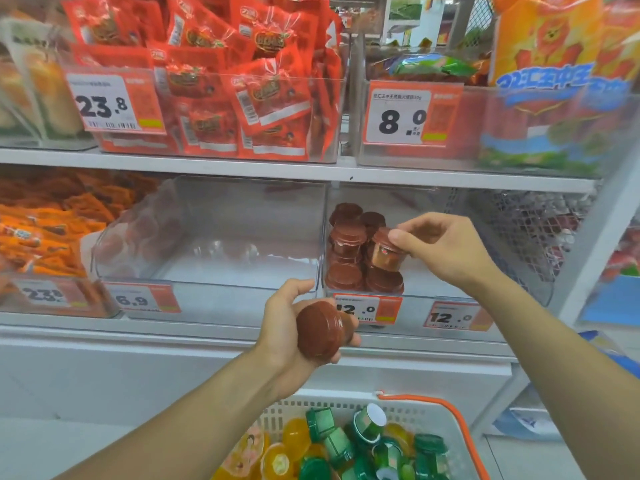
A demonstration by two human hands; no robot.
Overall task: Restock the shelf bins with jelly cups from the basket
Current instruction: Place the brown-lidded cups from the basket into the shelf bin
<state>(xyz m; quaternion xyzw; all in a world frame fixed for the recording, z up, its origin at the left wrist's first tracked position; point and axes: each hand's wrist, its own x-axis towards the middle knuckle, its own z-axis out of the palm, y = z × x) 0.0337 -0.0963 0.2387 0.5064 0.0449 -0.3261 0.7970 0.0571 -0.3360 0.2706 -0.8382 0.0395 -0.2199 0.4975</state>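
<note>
Our right hand (440,247) is up at the shelf, its thumb and fingertips pinching a brown jelly cup (385,252) by the rim. This cup hangs with its foil top tilted toward us and to the left, its axis leaning off upright, right at the top of the brown stack (356,251) already sitting in the clear right-hand bin (450,278). It looks to be touching or just about touching the cups below it; we cannot tell which.

Our left hand (294,327) is lower and nearer to us, in front of the shelf edge, fingers curled round a second brown cup (320,332) held on its side, so its flat face points down toward the camera. That bin lies up and to the right of this hand, just beyond the price tag (367,308) reading 12.0.

So the relation that matters, as we judge it, is this: the right hand is already at the stack and needs only to settle its cup upright and let go, while the left must lift, swing right, and turn its cup from sideways to upright before it can go in beside the others.

Next to that bin, on the left, an empty clear bin (214,237) waits. Below us, the white basket (429,410) holds green and yellow cups (346,448), well apart from both hands.
</note>
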